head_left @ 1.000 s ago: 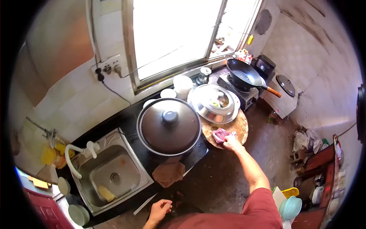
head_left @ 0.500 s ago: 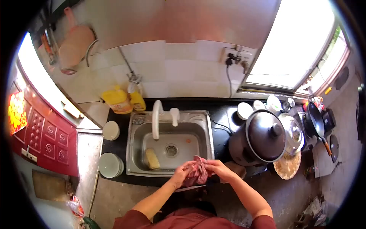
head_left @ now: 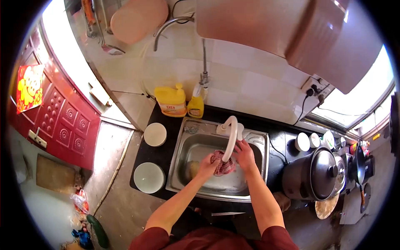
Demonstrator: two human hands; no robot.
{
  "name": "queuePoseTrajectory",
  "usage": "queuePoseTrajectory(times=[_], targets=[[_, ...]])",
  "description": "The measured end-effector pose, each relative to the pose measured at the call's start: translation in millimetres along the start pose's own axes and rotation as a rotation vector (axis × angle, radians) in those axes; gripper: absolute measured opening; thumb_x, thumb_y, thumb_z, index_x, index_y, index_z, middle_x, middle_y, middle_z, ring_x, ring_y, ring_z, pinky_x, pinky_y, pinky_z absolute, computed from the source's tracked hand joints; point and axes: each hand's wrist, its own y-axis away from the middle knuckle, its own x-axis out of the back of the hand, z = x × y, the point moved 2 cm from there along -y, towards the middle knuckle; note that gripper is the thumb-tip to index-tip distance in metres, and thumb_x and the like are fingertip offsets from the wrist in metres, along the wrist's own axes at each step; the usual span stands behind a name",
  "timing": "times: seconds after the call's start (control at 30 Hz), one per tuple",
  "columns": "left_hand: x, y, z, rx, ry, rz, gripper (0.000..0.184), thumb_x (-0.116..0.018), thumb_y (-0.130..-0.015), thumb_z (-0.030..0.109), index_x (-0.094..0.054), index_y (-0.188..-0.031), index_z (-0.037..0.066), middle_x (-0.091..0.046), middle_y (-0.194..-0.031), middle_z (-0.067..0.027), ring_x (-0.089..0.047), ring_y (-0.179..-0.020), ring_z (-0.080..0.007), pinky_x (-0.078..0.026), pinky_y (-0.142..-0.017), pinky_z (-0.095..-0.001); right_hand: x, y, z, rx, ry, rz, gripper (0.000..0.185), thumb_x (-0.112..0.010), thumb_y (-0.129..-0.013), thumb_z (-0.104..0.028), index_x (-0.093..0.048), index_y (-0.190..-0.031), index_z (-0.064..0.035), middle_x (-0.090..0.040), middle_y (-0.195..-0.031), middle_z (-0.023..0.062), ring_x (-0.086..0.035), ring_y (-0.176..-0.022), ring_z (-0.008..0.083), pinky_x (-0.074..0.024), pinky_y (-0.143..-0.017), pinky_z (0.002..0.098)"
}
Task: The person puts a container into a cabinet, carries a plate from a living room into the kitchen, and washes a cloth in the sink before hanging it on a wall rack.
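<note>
In the head view my left hand (head_left: 207, 167) grips a red checked cloth (head_left: 225, 166) over the steel sink (head_left: 196, 143). The cloth hangs bunched right below the spout of the white faucet (head_left: 230, 143). My right hand (head_left: 244, 155) is to the right of the spout, its fingers extended up toward the faucet's handle (head_left: 240, 131); whether they touch it I cannot tell. Nothing shows in that hand. A yellowish sponge (head_left: 194, 168) lies in the basin, partly hidden by my left hand and forearm.
White bowls (head_left: 155, 134) and stacked bowls (head_left: 149, 178) stand left of the sink. Behind it are a yellow jug (head_left: 171, 101) and a yellow spray bottle (head_left: 196, 106). A large dark pot (head_left: 302, 177) stands at the right. A range hood (head_left: 266, 29) overhangs the counter.
Both hands have moved from the sink's front edge to over the basin. The cloth is now under the spout, and my right hand has left it for the faucet. The view has turned left.
</note>
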Motion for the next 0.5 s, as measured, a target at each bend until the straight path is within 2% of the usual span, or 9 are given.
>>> queuePoseTrajectory(times=[0.07, 0.1, 0.13, 0.23, 0.27, 0.37, 0.4, 0.47, 0.5], targets=[[-10.8, -5.4, 13.5, -0.114, -0.163, -0.041, 0.038, -0.063, -0.085, 0.026, -0.057, -0.111, 0.000, -0.065, -0.093, -0.0131, -0.063, -0.088, -0.0273, -0.048, -0.079, -0.0349, -11.8, 20.3, 12.9, -0.197, 0.111, 0.049, 0.054, -0.047, -0.095, -0.036, -0.036, -0.136, -0.0020, -0.048, -0.131, 0.0079, -0.050, -0.116, 0.0241, -0.0453, -0.087, 0.0431], [-18.4, 10.0, 44.6, -0.155, -0.233, -0.083, 0.041, -0.063, -0.084, 0.028, -0.055, -0.115, 0.002, -0.065, -0.096, -0.0143, -0.062, -0.094, -0.0299, -0.047, -0.083, -0.0369, -6.8, 20.7, 29.5, -0.334, -0.003, -0.040, 0.038, -0.049, -0.091, -0.040, -0.054, -0.120, -0.0155, -0.063, -0.097, 0.0053, -0.061, -0.092, 0.0206, -0.0500, -0.072, 0.0423], [-28.4, 16.5, 62.2, -0.200, -0.303, -0.124, 0.045, -0.063, -0.084, 0.029, -0.054, -0.120, 0.004, -0.064, -0.099, -0.0156, -0.061, -0.099, -0.0325, -0.046, -0.086, -0.0389, -47.8, 38.8, 18.1, -0.276, -0.101, -0.166, 0.036, -0.046, -0.092, -0.041, -0.058, -0.114, -0.0152, -0.064, -0.085, 0.0049, -0.062, -0.082, 0.0196, -0.0500, -0.071, 0.0399], [-58.2, 19.5, 25.1, -0.330, -0.266, 0.054, 0.055, -0.062, -0.084, 0.034, -0.046, -0.132, 0.011, -0.058, -0.117, -0.0148, -0.051, -0.114, -0.0349, -0.036, -0.099, -0.0448, -28.9, 26.3, 45.4, -0.203, -0.128, -0.122, 0.042, -0.048, -0.092, -0.034, -0.052, -0.126, -0.0081, -0.066, -0.096, 0.0086, -0.062, -0.089, 0.0231, -0.0493, -0.082, 0.0408], [-54.7, 7.3, 17.5, -0.231, -0.162, 0.075, 0.056, -0.055, -0.089, 0.034, -0.039, -0.138, 0.012, -0.048, -0.130, -0.0164, -0.040, -0.125, -0.0366, -0.024, -0.105, -0.0499, -35.9, 26.9, 57.6, -0.014, -0.325, -0.371, 0.044, -0.041, -0.095, -0.034, -0.053, -0.123, -0.0024, -0.060, -0.116, 0.0130, -0.057, -0.108, 0.0262, -0.0440, -0.096, 0.0388], [-46.9, -40.9, -40.0, -0.300, -0.372, 0.143, 0.053, -0.043, -0.095, 0.033, -0.033, -0.140, 0.008, -0.035, -0.143, -0.0175, -0.027, -0.133, -0.0393, -0.020, -0.108, -0.0504, -67.3, 36.6, 70.8, 0.021, -0.104, -0.041, 0.041, -0.038, -0.098, -0.033, -0.048, -0.131, -0.0094, -0.048, -0.135, 0.0066, -0.045, -0.123, 0.0218, -0.0334, -0.106, 0.0394], [-44.6, -46.3, -46.5, -0.273, -0.266, 0.099, 0.054, -0.041, -0.095, 0.033, -0.030, -0.142, 0.007, -0.031, -0.145, -0.0175, -0.023, -0.135, -0.0391, -0.018, -0.109, -0.0504, -69.0, 37.7, 70.1, -0.005, -0.086, -0.021, 0.043, -0.042, -0.097, -0.035, -0.047, -0.132, -0.0098, -0.049, -0.134, 0.0065, -0.046, -0.123, 0.0207, -0.0345, -0.105, 0.0373], [-64.6, -33.5, -61.3, -0.609, -0.313, 0.270, 0.059, -0.041, -0.096, 0.034, -0.024, -0.145, 0.006, -0.023, -0.150, -0.0183, -0.015, -0.140, -0.0383, -0.012, -0.112, -0.0487, -67.2, 35.7, 56.7, -0.049, -0.052, 0.012, 0.048, -0.050, -0.095, -0.038, -0.047, -0.134, -0.0106, -0.050, -0.133, 0.0064, -0.047, -0.122, 0.0184, -0.0369, -0.103, 0.0331], [-67.7, -26.9, -69.2, -0.545, -0.231, 0.260, 0.057, -0.041, -0.096, 0.034, -0.027, -0.143, 0.005, -0.028, -0.146, -0.0177, -0.021, -0.137, -0.0368, -0.015, -0.111, -0.0469, -46.8, 17.1, 67.5, -0.008, -0.193, -0.282, 0.043, -0.049, -0.095, -0.036, -0.050, -0.130, -0.0102, -0.054, -0.127, 0.0071, -0.050, -0.118, 0.0185, -0.0381, -0.101, 0.0327]])
